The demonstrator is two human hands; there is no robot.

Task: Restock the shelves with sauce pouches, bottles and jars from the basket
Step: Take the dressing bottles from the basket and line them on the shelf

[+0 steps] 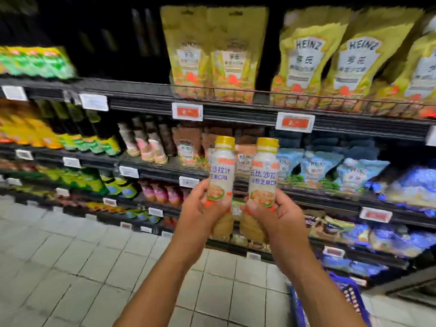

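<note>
Blue basket (349, 296) sits low, at the foot of the shelves (236, 109). Left hand (200, 208) grips the first bottle (221, 171) by its base. Right hand (271, 213) grips the second bottle (264, 175). Both are upright, side by side, before the shelves' middle tiers. Yellow pouches (306, 57) stand on the shelves' top tier.

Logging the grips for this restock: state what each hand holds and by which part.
The left hand grips the left bottle by its lower body; the right hand grips the right bottle likewise.
</note>
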